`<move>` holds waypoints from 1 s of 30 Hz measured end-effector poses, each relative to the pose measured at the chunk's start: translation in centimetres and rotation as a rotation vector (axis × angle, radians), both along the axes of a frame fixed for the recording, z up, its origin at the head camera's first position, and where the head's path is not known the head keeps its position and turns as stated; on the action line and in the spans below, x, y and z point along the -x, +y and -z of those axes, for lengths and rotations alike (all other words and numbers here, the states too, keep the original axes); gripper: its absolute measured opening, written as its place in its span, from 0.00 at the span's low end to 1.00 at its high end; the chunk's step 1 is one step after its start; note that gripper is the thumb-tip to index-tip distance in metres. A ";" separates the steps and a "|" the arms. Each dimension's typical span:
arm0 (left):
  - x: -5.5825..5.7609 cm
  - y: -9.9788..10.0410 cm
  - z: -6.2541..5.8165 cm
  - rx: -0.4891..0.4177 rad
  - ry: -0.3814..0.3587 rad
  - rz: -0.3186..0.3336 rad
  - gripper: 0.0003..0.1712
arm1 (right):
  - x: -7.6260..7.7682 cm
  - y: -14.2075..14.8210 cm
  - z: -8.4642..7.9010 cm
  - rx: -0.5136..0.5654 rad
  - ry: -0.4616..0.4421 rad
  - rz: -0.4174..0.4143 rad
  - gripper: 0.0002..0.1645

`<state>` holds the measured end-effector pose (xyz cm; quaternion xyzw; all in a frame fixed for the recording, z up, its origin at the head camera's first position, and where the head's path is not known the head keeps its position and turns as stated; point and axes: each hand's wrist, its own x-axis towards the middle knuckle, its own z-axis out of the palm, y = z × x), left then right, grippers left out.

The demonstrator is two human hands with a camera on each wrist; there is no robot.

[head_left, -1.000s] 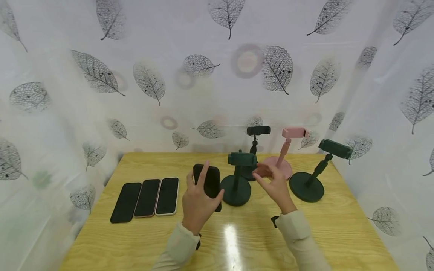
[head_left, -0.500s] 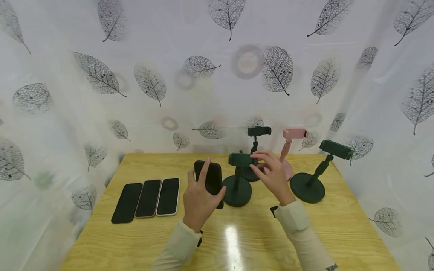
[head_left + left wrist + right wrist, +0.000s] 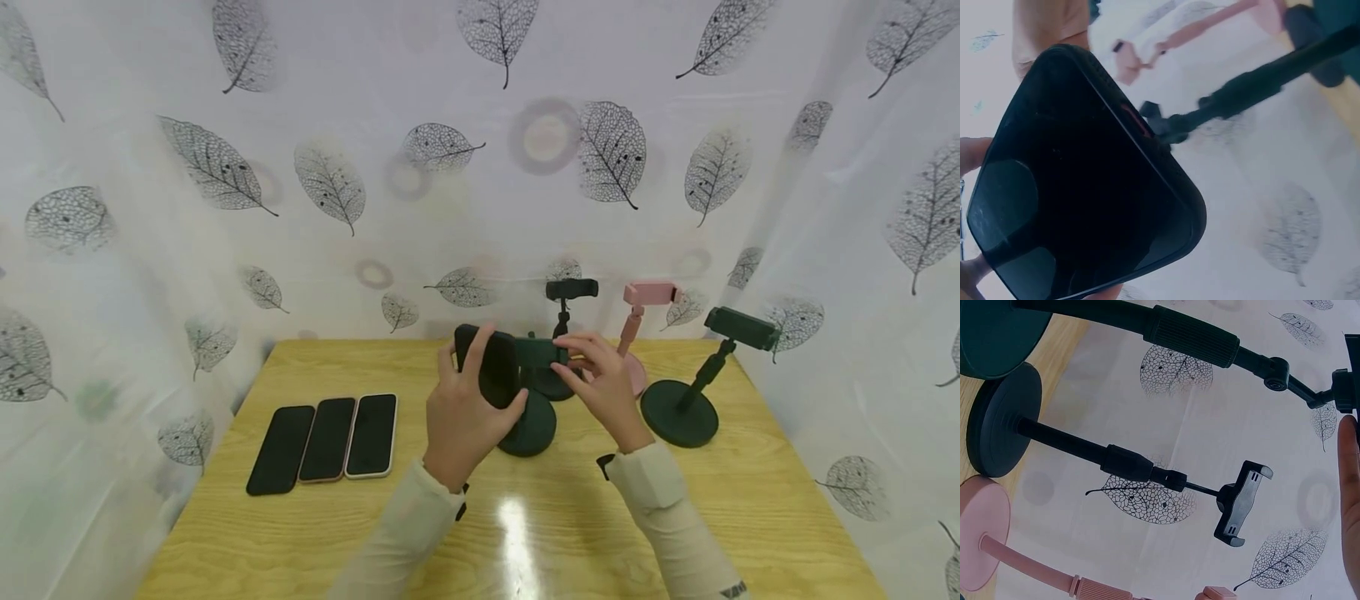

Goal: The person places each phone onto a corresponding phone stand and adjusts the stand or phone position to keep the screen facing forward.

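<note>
My left hand (image 3: 468, 417) grips a black phone (image 3: 487, 364) and holds it upright against the left side of the clamp of the near dark green stand (image 3: 532, 421). The phone (image 3: 1079, 187) fills the left wrist view, a fingertip showing at its left edge. My right hand (image 3: 603, 383) pinches the right end of that stand's clamp (image 3: 542, 352) with thumb and fingers. The right wrist view shows the green stand's pole (image 3: 1191, 340), the black stand (image 3: 1054, 440) and one fingertip (image 3: 1349, 487).
Three phones (image 3: 326, 440) lie side by side on the left of the wooden table (image 3: 480, 533). A black stand (image 3: 566, 333), a pink stand (image 3: 637, 333) and another dark green stand (image 3: 693, 383) stand behind and to the right. Leaf-patterned curtains (image 3: 480, 167) close the table in.
My left hand has lifted the black phone up and to the right, from beside the stand's base to its clamp. My right hand moved onto the clamp's end and stays there.
</note>
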<state>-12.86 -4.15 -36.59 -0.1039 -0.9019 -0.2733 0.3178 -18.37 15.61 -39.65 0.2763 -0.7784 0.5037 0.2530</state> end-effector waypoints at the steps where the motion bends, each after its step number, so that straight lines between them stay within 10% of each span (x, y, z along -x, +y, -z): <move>1: 0.1 0.3 -0.4 0.004 0.007 0.007 0.53 | 0.0 0.0 -0.1 -0.001 -0.005 0.002 0.21; 13: 1.8 3.8 -4.5 0.031 0.058 0.067 0.47 | -1.6 -0.8 -2.8 0.007 0.044 -0.004 0.15; 30: 4.4 6.2 -4.9 -0.008 -0.045 0.115 0.45 | -0.4 -0.3 -1.1 -0.061 0.052 0.166 0.13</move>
